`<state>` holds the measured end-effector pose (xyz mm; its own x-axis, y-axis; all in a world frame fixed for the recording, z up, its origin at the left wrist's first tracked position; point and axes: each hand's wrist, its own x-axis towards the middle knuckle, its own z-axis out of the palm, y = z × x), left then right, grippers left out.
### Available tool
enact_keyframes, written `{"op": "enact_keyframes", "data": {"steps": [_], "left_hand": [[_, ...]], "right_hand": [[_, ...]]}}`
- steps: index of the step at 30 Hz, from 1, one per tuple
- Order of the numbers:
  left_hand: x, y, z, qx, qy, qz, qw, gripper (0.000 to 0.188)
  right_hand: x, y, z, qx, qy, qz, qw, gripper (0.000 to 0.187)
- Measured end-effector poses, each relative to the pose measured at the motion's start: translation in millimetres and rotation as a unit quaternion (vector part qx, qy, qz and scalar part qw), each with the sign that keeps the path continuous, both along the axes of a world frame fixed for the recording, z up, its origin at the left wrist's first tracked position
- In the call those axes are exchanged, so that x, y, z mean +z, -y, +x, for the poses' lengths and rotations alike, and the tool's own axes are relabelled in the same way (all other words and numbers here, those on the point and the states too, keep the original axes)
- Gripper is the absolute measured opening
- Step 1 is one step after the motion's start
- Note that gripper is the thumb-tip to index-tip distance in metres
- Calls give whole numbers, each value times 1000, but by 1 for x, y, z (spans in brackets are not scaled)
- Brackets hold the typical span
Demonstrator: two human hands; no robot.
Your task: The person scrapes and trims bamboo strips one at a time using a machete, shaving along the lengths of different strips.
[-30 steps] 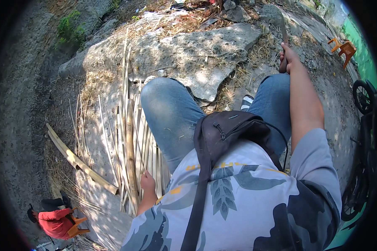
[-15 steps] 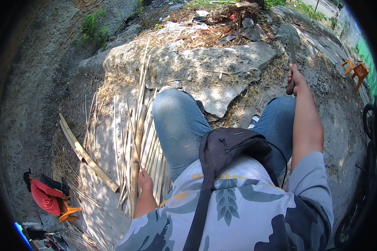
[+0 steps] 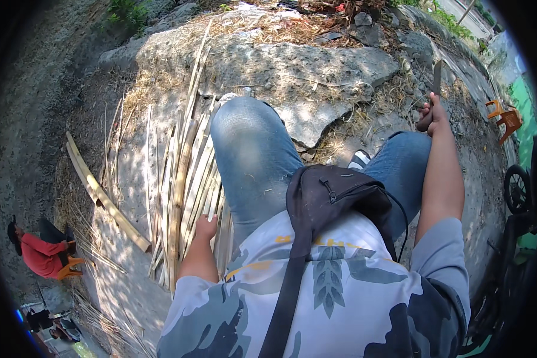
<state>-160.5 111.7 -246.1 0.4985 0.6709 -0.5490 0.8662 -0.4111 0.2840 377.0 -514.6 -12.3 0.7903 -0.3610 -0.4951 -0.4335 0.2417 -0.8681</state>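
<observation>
My right hand [image 3: 435, 114] is raised over my right knee, its fingers wrapped round the dark handle of a long knife [image 3: 437, 79]. The blade points up and away from me. Low by my left thigh, my left hand [image 3: 206, 228] is closed at a pile of pale split bamboo strips [image 3: 200, 161]. It seems to grip one narrow strip, though its fingers are partly hidden. A thicker round bamboo piece [image 3: 179, 185] lies along the pile, to the left of that hand.
Curved split bamboo lengths [image 3: 116, 209] lie farther left. Ahead is a broken concrete slab [image 3: 268, 62] with dry litter behind it. A person in a red top [image 3: 42, 256] sits at far left. An orange plastic chair [image 3: 507, 122] and a wheel [image 3: 517, 190] are at right.
My view has shifted a little. My left hand has come away from the thick bamboo piece to the strips right of it. My right hand still holds the knife, now tilted slightly more to the right.
</observation>
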Motion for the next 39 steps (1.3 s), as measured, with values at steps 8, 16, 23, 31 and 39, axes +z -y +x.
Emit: {"op": "enact_keyframes", "data": {"steps": [8, 16, 23, 31, 39], "left_hand": [[-27, -26, 23, -34, -7, 75, 997, 76], [-40, -36, 42, -53, -88, 0, 995, 88], [-47, -25, 35, -60, -133, -9, 989, 82], [-57, -27, 32, -68, -150, 15, 986, 77], [-40, 0, 23, -39, -98, 23, 994, 62]], "right_hand": [[8, -8, -1, -17, 10, -41, 999, 41], [15, -4, 5, -14, -25, -37, 999, 39], [26, -21, -9, -21, -8, -72, 997, 39], [27, -3, -6, -21, -35, 3, 999, 35], [32, -20, -8, -29, -42, -39, 998, 44]]}}
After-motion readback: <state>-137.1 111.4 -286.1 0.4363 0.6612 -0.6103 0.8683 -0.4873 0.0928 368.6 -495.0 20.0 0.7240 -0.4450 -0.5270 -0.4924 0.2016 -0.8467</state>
